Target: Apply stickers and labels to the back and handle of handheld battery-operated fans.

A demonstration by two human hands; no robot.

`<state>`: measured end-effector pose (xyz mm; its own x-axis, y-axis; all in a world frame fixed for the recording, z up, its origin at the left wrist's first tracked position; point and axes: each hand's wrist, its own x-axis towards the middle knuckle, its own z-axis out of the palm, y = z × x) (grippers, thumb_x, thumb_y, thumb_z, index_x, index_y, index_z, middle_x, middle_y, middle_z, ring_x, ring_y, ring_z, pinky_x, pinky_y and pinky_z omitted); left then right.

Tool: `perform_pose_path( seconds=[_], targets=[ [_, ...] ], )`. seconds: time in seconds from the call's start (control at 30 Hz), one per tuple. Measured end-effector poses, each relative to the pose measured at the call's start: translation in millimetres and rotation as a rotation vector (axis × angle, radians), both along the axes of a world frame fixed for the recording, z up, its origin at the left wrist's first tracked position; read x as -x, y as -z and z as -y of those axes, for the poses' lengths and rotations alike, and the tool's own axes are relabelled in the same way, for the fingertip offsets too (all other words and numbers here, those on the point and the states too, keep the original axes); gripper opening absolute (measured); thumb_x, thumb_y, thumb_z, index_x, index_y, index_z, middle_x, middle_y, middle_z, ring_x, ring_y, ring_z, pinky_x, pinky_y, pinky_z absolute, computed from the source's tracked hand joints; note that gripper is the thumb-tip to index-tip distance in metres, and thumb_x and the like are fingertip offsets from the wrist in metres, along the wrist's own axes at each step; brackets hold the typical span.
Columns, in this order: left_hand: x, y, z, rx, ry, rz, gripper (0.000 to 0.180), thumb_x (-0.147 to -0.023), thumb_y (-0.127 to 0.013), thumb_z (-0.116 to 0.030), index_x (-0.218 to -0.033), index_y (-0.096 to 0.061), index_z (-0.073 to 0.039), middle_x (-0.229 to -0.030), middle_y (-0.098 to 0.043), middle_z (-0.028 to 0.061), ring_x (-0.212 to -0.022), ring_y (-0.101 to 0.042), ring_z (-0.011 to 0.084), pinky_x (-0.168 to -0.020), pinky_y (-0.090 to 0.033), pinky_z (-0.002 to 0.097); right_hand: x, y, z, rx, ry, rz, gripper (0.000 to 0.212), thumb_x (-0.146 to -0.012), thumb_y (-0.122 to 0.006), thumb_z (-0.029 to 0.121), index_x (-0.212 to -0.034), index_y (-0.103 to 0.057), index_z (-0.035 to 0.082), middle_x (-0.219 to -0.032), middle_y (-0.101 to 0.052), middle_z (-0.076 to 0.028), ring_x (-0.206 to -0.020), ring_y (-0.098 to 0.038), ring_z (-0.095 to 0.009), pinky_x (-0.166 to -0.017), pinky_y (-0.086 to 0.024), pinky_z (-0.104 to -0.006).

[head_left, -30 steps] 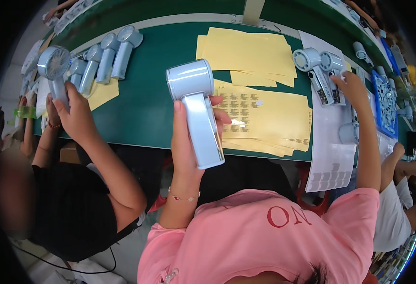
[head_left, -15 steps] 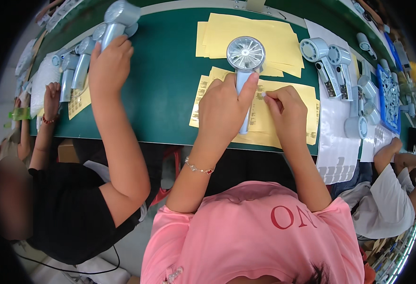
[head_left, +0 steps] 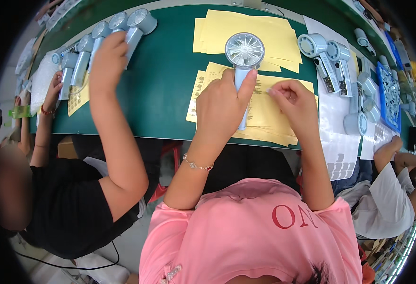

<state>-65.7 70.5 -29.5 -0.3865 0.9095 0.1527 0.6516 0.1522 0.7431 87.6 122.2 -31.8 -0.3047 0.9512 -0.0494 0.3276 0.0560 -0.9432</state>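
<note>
My left hand point(head_left: 224, 106) is wrapped round the pale blue handle of a handheld fan point(head_left: 245, 51), its round, clear-fronted head facing up. Beneath it lie yellow sticker sheets point(head_left: 269, 120) with small dark print. My right hand point(head_left: 294, 102) hovers over the right part of these sheets, apart from the fan, with fingers curled and thumb and forefinger close together. A whitish spot shows at its fingertips, too small to name.
Blank-looking yellow sheets point(head_left: 250, 35) lie farther back. On the right, several fans point(head_left: 314, 45) rest on white sheets point(head_left: 333, 137) near a blue tray point(head_left: 389, 97) of small parts. At left, a co-worker's hand point(head_left: 108, 61) is by a row of fans point(head_left: 139, 21).
My right hand has moved slightly right, away from the fan; my left hand keeps its hold. The co-worker's fan now lies on the table at the end of the row.
</note>
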Motion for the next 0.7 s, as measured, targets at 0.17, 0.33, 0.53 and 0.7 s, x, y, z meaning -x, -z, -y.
perform_pose_path(
  seconds=[0.17,0.33,0.53,0.7],
  targets=[
    [-2,0,2,-0.01,0.0,-0.017,0.049,-0.087,-0.046,-0.046,-0.073,-0.055,0.0,-0.055,-0.055,0.0166,-0.051,-0.057,0.0299,-0.047,-0.043,0.0383,15,1,-3,-0.189,-0.011,0.251,0.011,-0.075,-0.066,0.006,-0.079,-0.059,-0.002,-0.067,-0.053,0.0,-0.058,-0.043,-0.005,-0.053,-0.038,-0.0206],
    [-1,0,1,-0.042,0.01,-0.052,0.048,-0.087,-0.047,-0.045,-0.071,-0.054,-0.001,-0.054,-0.054,0.0156,-0.05,-0.056,0.0291,-0.046,-0.043,0.0376,18,3,-6,-0.291,0.006,0.34,0.009,-0.073,-0.065,0.005,-0.075,-0.059,-0.002,-0.069,-0.054,-0.005,-0.059,-0.049,-0.013,-0.055,-0.041,-0.0257],
    [-3,-3,1,-0.052,0.016,-0.075,0.047,-0.086,-0.048,-0.046,-0.072,-0.055,-0.001,-0.053,-0.054,0.0151,-0.049,-0.056,0.0295,-0.046,-0.044,0.0373,15,1,2,-0.263,-0.011,0.289,0.008,-0.073,-0.065,0.004,-0.075,-0.059,-0.001,-0.07,-0.054,-0.006,-0.058,-0.051,-0.014,-0.055,-0.041,-0.025],
    [1,-3,0,-0.016,0.007,-0.036,0.049,-0.086,-0.048,-0.047,-0.073,-0.055,0.0,-0.055,-0.056,0.0159,-0.053,-0.058,0.0299,-0.048,-0.045,0.0369,-19,-23,31,-0.205,-0.248,0.092,0.009,-0.075,-0.065,0.003,-0.079,-0.058,-0.001,-0.072,-0.053,-0.003,-0.06,-0.047,-0.008,-0.056,-0.039,-0.0208]
  ],
)
